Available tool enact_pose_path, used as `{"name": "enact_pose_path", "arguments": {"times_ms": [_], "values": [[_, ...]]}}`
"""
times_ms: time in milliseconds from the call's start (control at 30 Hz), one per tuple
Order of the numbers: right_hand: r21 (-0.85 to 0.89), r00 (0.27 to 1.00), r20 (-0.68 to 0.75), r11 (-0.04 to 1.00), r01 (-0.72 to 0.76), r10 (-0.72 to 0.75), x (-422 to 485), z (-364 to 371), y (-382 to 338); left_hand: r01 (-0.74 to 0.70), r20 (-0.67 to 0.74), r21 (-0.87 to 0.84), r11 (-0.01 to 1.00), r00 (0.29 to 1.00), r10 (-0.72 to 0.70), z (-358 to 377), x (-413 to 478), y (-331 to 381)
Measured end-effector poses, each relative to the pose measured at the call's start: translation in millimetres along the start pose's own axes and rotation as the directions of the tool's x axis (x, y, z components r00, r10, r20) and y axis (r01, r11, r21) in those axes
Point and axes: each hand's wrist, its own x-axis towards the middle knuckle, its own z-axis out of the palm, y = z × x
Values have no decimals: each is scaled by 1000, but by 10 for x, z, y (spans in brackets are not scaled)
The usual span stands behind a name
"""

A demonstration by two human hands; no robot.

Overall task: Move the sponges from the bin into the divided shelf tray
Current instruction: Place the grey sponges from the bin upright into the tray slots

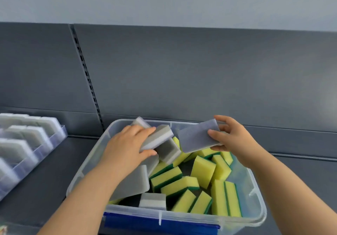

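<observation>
1. The dark grey metal shelf [45,171] takes up most of my view, with its slotted grey back panel [182,70] behind.
2. On it, right in front of me, sits the clear plastic bin [262,213] with a blue latch [160,225] on its near edge.
3. The clear divided shelf tray [61,134] is at far left on the same shelf, apart from the bin. Its visible slots hold grey-and-white sponges standing on edge.
4. A loose pile of yellow sponges with green scouring backs [202,171] fills the bin's right and middle. A few grey-and-white ones lie along the left side.
5. My left hand [125,147] grips a grey-and-white block sponge [158,136], thumb under it and fingers curled over the top. It is over the bin's far left corner, with its long axis running from lower left to upper right.
6. My right hand [235,140] pinches one end of a flat grey sponge [195,138] between thumb and fingers. It is lifted above the yellow pile, broad face towards me and long axis roughly left to right.
7. What matters next: the tray lies to the left of both grips, and the left hand is nearer to it. I judge the left sponge should go first, turned onto its edge to match the slots. The right sponge has to cross the whole bin to get there.
</observation>
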Motion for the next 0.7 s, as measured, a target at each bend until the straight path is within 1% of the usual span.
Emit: {"name": "enact_pose_path", "arguments": {"times_ms": [33,67,100,167,200,233,300,367,433,533,633,700], "values": [[25,1000,3,1000,-8,8,-23,-3,36,25,98,-59,998,995,-19,59,19,19],[9,1000,0,1000,-4,4,-47,-5,74,64,164,-129,990,986,-42,119,28,14],[-49,1000,-8,999,8,-9,-61,-10,122,111,195,-214,970,978,-69,152,29,-2],[-205,999,-27,978,35,-42,-92,-11,190,165,166,-335,928,979,-114,228,48,-85],[-282,997,-30,958,54,-66,-108,-9,214,177,172,-344,922,977,-124,257,63,-129],[-365,995,-24,927,84,-99,-121,-4,236,194,205,-340,920,970,-129,267,83,-166],[-501,985,6,852,151,-171,-139,13,271,237,322,-326,915,938,-127,282,127,-214],[-580,978,37,793,187,-204,-155,24,309,276,441,-342,898,891,-106,281,168,-212],[-620,981,62,763,183,-186,-177,27,338,299,523,-353,887,849,-79,308,194,-189],[-640,990,83,755,143,-116,-209,41,376,288,591,-342,895,806,-33,355,199,-133],[-645,995,103,761,73,-8,-270,58,378,267,574,-369,890,819,-8,372,214,-92],[-602,990,131,798,33,58,-315,70,345,288,542,-437,852,840,-7,360,240,-90]]}}
